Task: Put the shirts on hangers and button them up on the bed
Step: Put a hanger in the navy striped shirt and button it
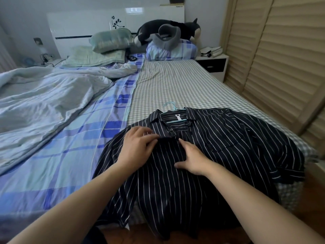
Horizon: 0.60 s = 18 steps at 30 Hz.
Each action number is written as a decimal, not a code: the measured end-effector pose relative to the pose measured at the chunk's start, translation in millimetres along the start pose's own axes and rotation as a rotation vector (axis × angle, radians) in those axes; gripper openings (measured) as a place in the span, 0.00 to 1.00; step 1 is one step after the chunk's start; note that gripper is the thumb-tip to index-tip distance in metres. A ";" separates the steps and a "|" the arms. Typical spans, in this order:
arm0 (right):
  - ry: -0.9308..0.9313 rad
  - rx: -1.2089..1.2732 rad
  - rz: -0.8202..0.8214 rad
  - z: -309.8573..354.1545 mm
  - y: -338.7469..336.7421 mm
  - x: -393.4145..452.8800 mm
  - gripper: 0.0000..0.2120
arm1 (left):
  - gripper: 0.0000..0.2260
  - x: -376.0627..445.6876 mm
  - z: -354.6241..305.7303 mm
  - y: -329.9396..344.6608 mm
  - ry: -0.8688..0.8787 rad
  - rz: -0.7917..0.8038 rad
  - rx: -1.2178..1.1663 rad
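Shirt: a dark shirt (202, 155) with thin white stripes lies front-up at the near end of the bed (175, 85), its collar towards the pillows and its lower part hanging over the bed's edge.
Hanger: a light blue hanger (171, 107) sits inside the collar — its hook pokes out onto the checked sheet, and a short piece of its bar shows in the neck opening.
Left hand: the left hand (139, 147) lies on the shirt's chest just below the collar, fingers bent, their tips at the edge of the front placket; whether they pinch the cloth cannot be told.
Right hand: the right hand (191, 155) rests on the shirt beside the placket, fingers stretched forward and the thumb spread out to the side — it grips nothing that shows.
Button: one dark button (170, 129) shows near the collar, just beyond both hands.
Bedding: a pale crumpled quilt (44, 103) covers the left side over a blue plaid sheet (73, 152).
Head of bed: pillows (110, 39) and a dark plush toy (168, 29) lie well apart from the shirt.
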State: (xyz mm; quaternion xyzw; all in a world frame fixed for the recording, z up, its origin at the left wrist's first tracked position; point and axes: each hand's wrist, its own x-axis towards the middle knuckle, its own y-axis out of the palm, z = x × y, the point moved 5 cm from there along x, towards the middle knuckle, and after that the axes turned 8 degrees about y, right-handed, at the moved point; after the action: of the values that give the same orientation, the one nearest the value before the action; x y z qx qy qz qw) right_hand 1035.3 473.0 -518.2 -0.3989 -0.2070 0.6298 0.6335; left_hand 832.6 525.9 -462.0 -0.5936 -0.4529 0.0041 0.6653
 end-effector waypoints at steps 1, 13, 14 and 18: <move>-0.004 0.022 0.006 -1.8 -0.6 0.7 0.52 | 0.10 -8.4 -7.8 4.3 0.169 0.066 0.050; -0.065 0.179 -0.198 -1.8 -60.2 6.9 0.16 | 0.09 11.2 -11.0 3.6 -0.218 0.570 -0.213; -0.028 0.224 -0.340 -5.5 -83.1 14.6 0.10 | 0.08 28.1 -8.0 4.2 -0.291 0.502 -0.271; 0.178 0.009 -0.503 -19.9 -131.7 70.1 0.06 | 0.08 88.3 17.4 42.1 -0.537 0.254 -0.369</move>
State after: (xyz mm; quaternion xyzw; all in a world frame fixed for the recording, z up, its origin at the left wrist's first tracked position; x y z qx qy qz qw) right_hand 1142.3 550.4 -446.0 -0.3858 -0.2401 0.4160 0.7877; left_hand 896.5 600.0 -444.7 -0.7331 -0.5275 0.1609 0.3980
